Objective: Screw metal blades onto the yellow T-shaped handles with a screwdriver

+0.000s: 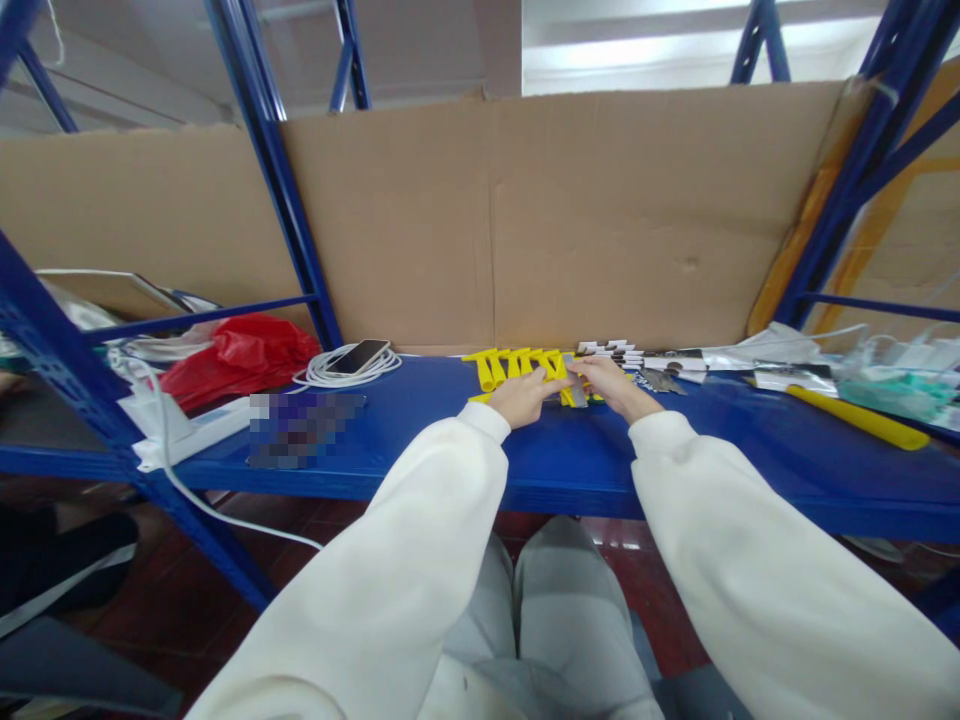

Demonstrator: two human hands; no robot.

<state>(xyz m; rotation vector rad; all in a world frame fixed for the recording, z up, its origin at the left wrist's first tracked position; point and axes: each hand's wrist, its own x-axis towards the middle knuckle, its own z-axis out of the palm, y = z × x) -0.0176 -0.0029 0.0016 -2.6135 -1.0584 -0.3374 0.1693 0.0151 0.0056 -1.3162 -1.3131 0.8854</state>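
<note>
My left hand (523, 397) is closed at the near side of a row of yellow plastic pieces (510, 368), its fingers at one of them. The row lies on a blue shelf top in front of me. Facing it, my right hand (611, 385) pinches a flat grey blade-like piece (576, 385), which stands against the yellow pieces at the row's right end. The fingertips of both hands nearly meet there. Just beyond my right hand lie small black-and-white packets (611, 350) and several loose grey flat pieces (661, 381).
A coiled white cable (322, 372) with a phone (360, 356) on it lies left, beside a red plastic bag (240, 360) and a white power strip (202, 432). Rightward are a yellow-handled tool (859, 417) and clear plastic bags (900, 375). A cardboard wall (585, 220) closes the back.
</note>
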